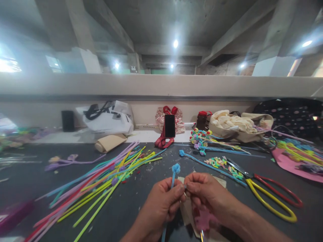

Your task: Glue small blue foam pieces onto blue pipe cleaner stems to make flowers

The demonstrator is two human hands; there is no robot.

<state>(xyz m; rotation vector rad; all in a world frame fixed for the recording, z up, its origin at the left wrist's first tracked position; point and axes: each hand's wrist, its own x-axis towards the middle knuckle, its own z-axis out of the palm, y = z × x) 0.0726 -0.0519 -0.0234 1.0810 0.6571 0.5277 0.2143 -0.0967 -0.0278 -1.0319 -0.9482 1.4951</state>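
Low in the middle of the view, my left hand [165, 198] is closed around the stem of a blue pipe cleaner [176, 168], whose top is curled into a small knob above my fingers. My right hand [205, 188] is pinched beside it, its fingertips almost against the left thumb. Something tiny and dark shows between those fingertips, too small to name. Beneath my hands lie a beige cloth or paper [186, 210] and a blurred pink piece [204, 218]. Another blue pipe cleaner with a curled tip [214, 167] lies just beyond my right hand.
Loose coloured pipe cleaners [101, 181] spread across the left. Scissors with red and yellow handles [267, 191] lie at right, beside small coloured scraps [217, 162]. A phone [169, 126] stands upright at the back, between a white bag [108, 119] and a dark red-capped bottle [202, 120].
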